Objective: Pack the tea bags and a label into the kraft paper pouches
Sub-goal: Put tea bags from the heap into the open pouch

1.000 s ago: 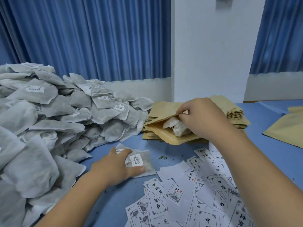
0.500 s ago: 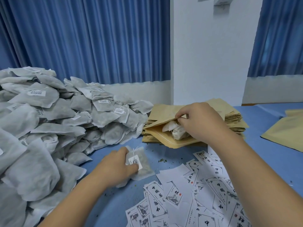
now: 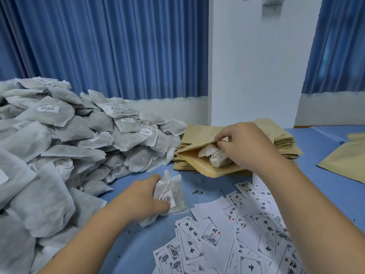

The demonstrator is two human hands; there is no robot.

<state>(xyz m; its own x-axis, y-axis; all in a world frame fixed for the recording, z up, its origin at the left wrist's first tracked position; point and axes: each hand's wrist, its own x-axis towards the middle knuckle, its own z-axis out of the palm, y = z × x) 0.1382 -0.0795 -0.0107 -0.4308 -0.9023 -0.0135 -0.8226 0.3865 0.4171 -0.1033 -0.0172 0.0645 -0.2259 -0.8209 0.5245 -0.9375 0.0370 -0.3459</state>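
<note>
A big heap of grey-white tea bags (image 3: 59, 147) fills the left of the blue table. My left hand (image 3: 144, 196) grips a tea bag (image 3: 173, 192) with a barcode tag, lifted just off the table. My right hand (image 3: 245, 147) pinches the upper lip of a kraft paper pouch (image 3: 199, 167), holding its mouth apart. Tea bags inside the pouch (image 3: 213, 155) show at its mouth. That pouch lies on a stack of flat pouches (image 3: 284, 141). Printed paper labels (image 3: 246, 234) are scattered in front of my right arm.
Another kraft pouch (image 3: 343, 165) lies at the right edge of the table. Blue curtains and a white pillar stand behind the table. Small tea crumbs (image 3: 197, 192) dot the blue table surface (image 3: 138, 244) between my hands.
My left hand has closed around the tea bag and raised it from flat on the table to upright. My right hand still holds the pouch mouth apart.
</note>
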